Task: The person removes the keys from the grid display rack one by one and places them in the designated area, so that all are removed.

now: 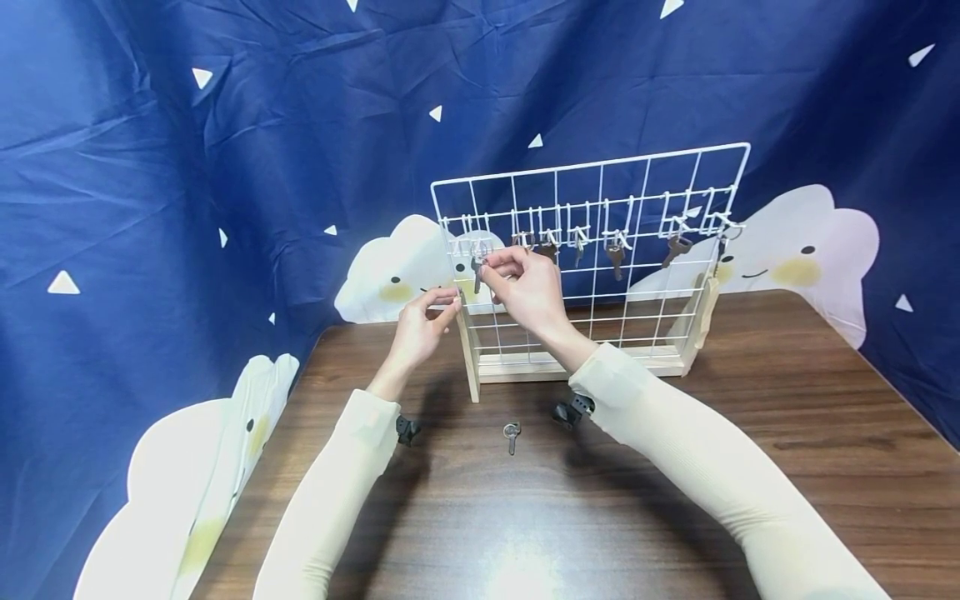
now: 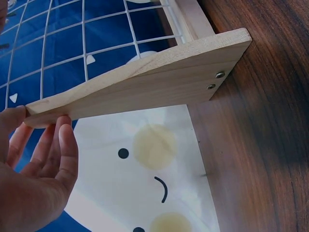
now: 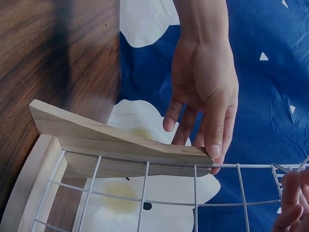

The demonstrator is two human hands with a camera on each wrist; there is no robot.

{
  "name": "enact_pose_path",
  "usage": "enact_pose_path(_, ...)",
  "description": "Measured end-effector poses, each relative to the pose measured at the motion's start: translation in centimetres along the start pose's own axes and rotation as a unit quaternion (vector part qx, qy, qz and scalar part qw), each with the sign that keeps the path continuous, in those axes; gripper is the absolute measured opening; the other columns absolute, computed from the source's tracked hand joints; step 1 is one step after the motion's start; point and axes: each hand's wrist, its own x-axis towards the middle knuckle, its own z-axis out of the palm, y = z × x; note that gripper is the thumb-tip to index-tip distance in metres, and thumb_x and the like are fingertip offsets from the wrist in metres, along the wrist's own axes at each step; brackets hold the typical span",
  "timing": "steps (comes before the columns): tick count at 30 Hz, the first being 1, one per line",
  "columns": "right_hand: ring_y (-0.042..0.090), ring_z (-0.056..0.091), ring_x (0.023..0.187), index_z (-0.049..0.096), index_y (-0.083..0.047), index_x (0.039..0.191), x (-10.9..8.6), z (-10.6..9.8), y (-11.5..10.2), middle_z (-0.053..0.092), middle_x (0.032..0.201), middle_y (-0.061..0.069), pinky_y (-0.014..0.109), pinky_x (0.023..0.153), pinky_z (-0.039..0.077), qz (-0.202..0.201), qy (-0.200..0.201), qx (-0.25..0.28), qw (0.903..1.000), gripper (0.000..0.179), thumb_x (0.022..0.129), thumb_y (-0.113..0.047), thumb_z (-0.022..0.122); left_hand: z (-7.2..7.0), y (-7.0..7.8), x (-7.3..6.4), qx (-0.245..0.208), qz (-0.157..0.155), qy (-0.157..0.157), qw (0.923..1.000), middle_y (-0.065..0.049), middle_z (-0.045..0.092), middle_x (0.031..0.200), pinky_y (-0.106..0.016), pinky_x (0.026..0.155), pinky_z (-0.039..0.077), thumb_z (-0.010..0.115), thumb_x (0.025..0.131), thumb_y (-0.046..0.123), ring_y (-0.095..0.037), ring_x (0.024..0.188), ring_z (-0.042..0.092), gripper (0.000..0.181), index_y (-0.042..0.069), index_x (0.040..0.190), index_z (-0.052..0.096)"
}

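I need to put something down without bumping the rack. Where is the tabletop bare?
The tabletop looks bare right of the rack, and between the sleeves on the near side of the loose key. It's crowded at the rack's left end: left hand pinching the wooden side, right hand holding another key.

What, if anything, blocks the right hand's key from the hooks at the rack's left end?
Nothing visible: the key in the right hand is right at those hooks, with the left hand lower, on the wooden side piece. Whether the key hangs on one is unclear.
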Motion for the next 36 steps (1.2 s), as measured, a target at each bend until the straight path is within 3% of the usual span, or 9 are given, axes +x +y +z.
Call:
enact_pose_path(8, 0.035, 0.071, 0.063, 0.074, -0.010, 0.100, -0.6, -0.3, -0.4, 0.078, 0.084, 0.009, 0.023, 0.051, 0.055, -0.003, -0.004, 0.021, 0.9998, 0.018, 0.087, -0.022, 0.074, 0.0, -0.1, 0.0, -0.013, 0.000, -0.003, 0.9999, -0.016, 0.070, 0.120, -0.054, 0.080, 0.061, 0.068, 0.096, 0.026, -0.036, 0.096, 0.073, 0.030, 0.012, 0.123, 0.068)
enact_pose_path(13, 0.032, 0.071, 0.060, 0.074, -0.009, 0.100, -1.0, -0.5, -0.7, 0.078, 0.083, 0.009, 0.023, 0.050, 0.055, 0.000, -0.007, 0.038, 0.9993, 0.018, 0.087, -0.021, 0.075, 0.1, -0.1, 0.1, -0.006, -0.002, -0.002, 1.0000, -0.015, 0.070, 0.120, -0.049, 0.077, 0.063, 0.068, 0.096, 0.027, -0.037, 0.096, 0.073, 0.031, 0.013, 0.124, 0.068)
enact_pose_path(22, 0.009, 0.065, 0.052, 0.074, -0.010, 0.098, -1.6, -0.9, -1.2, 0.078, 0.082, 0.009, 0.024, 0.051, 0.056, -0.010, -0.006, 0.043, 0.9990, 0.016, 0.086, -0.019, 0.076, 0.1, -0.1, 0.1, -0.002, 0.000, 0.002, 1.0000, -0.014, 0.071, 0.119, -0.041, 0.073, 0.063, 0.068, 0.096, 0.026, -0.029, 0.091, 0.074, 0.030, 0.013, 0.123, 0.069)
enact_pose_path(29, 0.011, 0.065, 0.052, 0.073, -0.010, 0.098, -1.9, -1.1, -1.7, 0.077, 0.081, 0.011, 0.024, 0.051, 0.056, -0.009, -0.017, 0.053, 0.9984, 0.016, 0.086, -0.020, 0.076, 0.0, -0.1, 0.0, -0.002, 0.000, 0.000, 1.0000, -0.015, 0.071, 0.119, -0.042, 0.075, 0.064, 0.067, 0.096, 0.026, -0.031, 0.092, 0.074, 0.030, 0.012, 0.123, 0.068)
enact_pose_path(36, 0.009, 0.066, 0.052, 0.073, -0.009, 0.097, -2.4, -1.5, -1.9, 0.076, 0.079, 0.012, 0.024, 0.051, 0.055, -0.007, -0.036, 0.047, 0.9982, 0.016, 0.087, -0.021, 0.076, 0.0, -0.2, 0.1, 0.003, 0.000, -0.002, 1.0000, -0.014, 0.070, 0.120, -0.032, 0.071, 0.063, 0.067, 0.097, 0.027, -0.032, 0.093, 0.074, 0.032, 0.011, 0.124, 0.067)
